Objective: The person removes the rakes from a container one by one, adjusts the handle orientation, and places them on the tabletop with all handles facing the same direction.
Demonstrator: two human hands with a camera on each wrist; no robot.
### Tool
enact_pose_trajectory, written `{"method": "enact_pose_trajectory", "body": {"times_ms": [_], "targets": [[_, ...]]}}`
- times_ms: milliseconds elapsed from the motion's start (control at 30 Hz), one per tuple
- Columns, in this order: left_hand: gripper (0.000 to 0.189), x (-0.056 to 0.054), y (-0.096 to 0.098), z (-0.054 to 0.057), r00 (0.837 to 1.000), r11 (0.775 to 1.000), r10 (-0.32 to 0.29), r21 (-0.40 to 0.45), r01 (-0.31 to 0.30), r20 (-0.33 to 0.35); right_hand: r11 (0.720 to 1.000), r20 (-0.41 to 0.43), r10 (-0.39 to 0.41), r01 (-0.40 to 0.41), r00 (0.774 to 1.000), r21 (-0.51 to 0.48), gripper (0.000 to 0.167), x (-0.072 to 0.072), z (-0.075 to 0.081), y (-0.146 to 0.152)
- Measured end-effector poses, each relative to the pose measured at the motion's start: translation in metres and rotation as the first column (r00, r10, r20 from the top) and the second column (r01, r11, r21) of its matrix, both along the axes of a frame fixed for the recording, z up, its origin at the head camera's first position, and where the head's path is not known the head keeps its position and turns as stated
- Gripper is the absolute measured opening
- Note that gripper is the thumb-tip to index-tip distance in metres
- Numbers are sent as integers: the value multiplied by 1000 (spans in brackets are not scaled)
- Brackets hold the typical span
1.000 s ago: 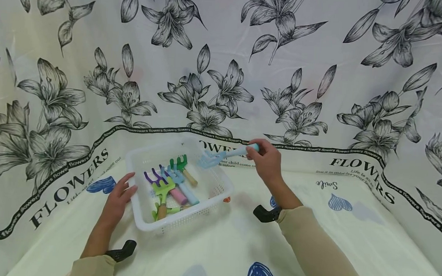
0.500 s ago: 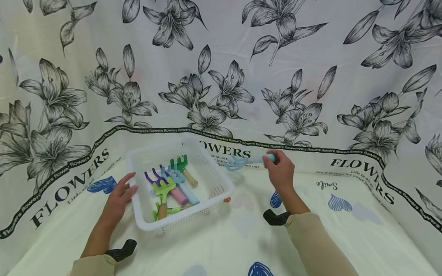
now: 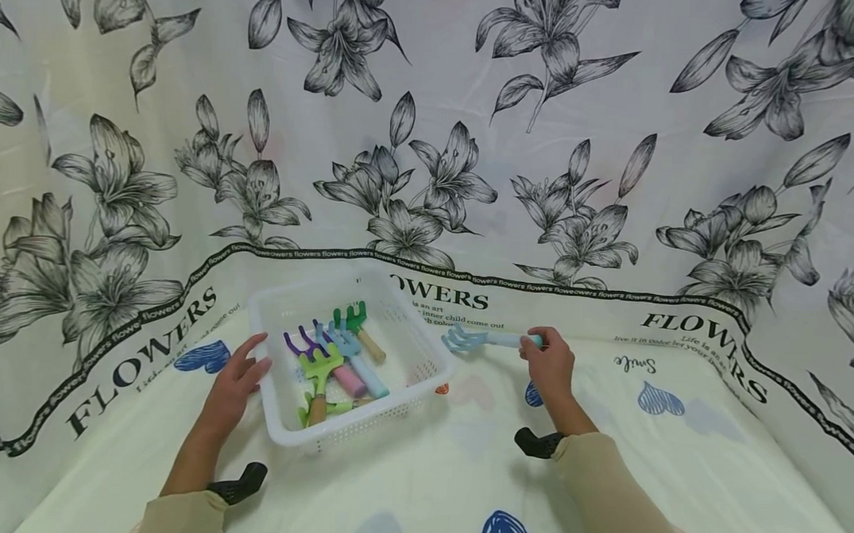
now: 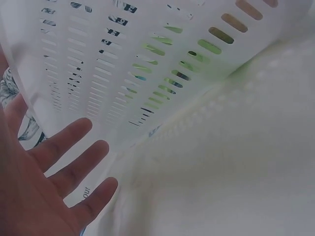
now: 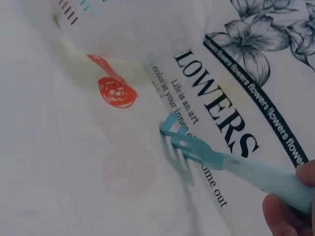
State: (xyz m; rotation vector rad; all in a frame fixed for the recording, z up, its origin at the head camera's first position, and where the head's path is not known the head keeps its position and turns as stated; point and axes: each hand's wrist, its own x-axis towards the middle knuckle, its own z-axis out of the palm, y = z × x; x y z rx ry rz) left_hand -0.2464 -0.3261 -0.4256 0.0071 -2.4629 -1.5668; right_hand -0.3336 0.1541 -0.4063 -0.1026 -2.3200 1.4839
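Note:
My right hand [image 3: 551, 369] grips the end of the pale blue handle of a small garden hand rake [image 3: 486, 340]. Its bent tines point left, toward the basket, just over the cloth; contact is unclear. In the right wrist view the rake [image 5: 231, 164] lies across printed lettering, its shadow beside it. A white perforated plastic basket [image 3: 358, 432] stands at left, holding several small garden forks and rakes, among them a lime green fork [image 3: 320, 364] and a dark green rake [image 3: 354, 317]. My left hand [image 3: 232, 381] touches its left rim, three fingers [image 4: 81, 174] spread loosely outside the wall.
A pale cloth [image 3: 417, 489] with printed hearts lies under everything. Behind it rises a white curtain [image 3: 434, 100] with black flower drawings and a lettered band along its bottom. A black wrist mount [image 3: 537, 444] sits at each wrist.
My right hand has moved right and down, carrying the blue rake away from above the basket to low over the cloth beside it. The left hand and basket have stayed put.

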Motion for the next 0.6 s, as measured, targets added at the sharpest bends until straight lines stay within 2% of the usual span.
{"method": "enact_pose_trajectory", "body": {"times_ms": [267, 433, 600], "targets": [[63, -1, 1, 3, 1000, 1000, 1, -1, -1, -4, 991, 117, -11, -5, 993, 134, 25, -8, -16, 21], [62, 0, 1, 0, 1000, 1000, 1, -4, -1, 0, 987, 190, -13, -18, 982, 160, 25, -9, -22, 25], [60, -2, -1, -2, 1000, 1000, -4, 1, 4, 11, 982, 225, 23, -64, 974, 178, 24, -8, -27, 29]]}}
